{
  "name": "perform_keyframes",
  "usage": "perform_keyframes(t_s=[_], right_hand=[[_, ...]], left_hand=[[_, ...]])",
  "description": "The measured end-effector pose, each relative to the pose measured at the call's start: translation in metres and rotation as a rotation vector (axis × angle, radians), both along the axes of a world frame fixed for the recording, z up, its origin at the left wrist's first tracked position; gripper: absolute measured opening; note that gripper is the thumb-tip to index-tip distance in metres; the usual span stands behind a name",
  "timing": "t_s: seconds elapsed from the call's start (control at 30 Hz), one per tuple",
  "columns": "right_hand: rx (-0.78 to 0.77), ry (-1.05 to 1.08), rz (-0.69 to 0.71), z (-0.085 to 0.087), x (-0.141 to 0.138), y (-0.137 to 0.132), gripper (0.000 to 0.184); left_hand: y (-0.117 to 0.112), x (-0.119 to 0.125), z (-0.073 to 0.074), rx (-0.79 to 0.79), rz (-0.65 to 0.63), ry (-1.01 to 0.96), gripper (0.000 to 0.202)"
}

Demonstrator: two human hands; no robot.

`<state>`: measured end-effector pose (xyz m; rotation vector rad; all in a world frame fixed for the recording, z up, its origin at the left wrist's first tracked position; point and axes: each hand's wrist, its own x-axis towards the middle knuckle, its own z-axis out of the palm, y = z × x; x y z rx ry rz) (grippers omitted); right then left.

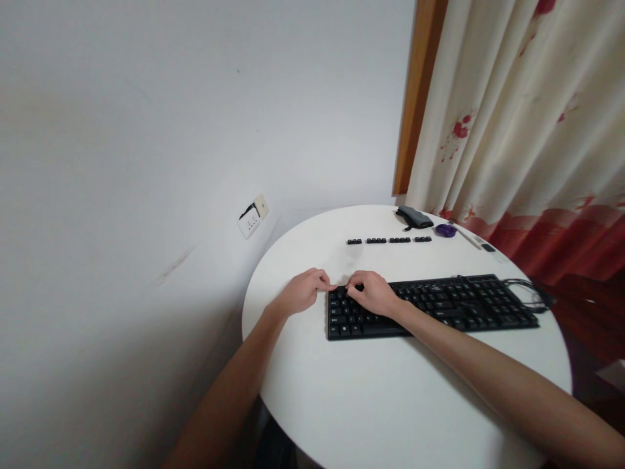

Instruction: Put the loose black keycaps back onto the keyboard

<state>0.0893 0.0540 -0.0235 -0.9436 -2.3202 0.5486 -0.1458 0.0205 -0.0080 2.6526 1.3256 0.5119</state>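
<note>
A black keyboard (459,303) lies on the round white table, with several gaps hard to make out among its keys. At its far left corner, my left hand (303,291) has its fingers bent and one digit stretched out, its tip touching the corner. My right hand (372,292) rests over the left end of the keys, fingers pinched together at the top row. Whatever sits between those fingertips is too small and dark to name. Behind the keyboard stand short groups of black keycaps (375,241) in a line.
On the far right of the white table (312,378) are a grey and black pouch (414,217), a purple item (445,230) and a pale stick (467,237). The coiled keyboard cable (530,293) lies at the right edge. A wall with a socket (249,223) borders the left; curtains (517,130) hang behind.
</note>
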Motion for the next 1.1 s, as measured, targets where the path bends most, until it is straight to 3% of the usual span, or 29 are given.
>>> perform_keyframes(t_s=[0.2,0.4,0.7,1.1], right_hand=[[-0.083,0.156,-0.054,-0.009,0.000,0.007,0.026],[-0.027,0.103,-0.030,-0.007,0.002,0.002,0.027],[0.071,-0.063,0.007,-0.002,0.002,-0.003,0.035],[0.105,-0.097,0.019,-0.003,0.002,-0.004,0.034]], left_hand=[[0.003,0.010,-0.005,0.083,0.127,-0.116,0.046],[0.005,0.020,-0.011,-0.027,0.218,-0.264,0.031],[0.010,0.025,-0.017,-0.238,0.134,-0.319,0.032],[0.016,0.021,-0.018,-0.319,0.179,-0.406,0.032]])
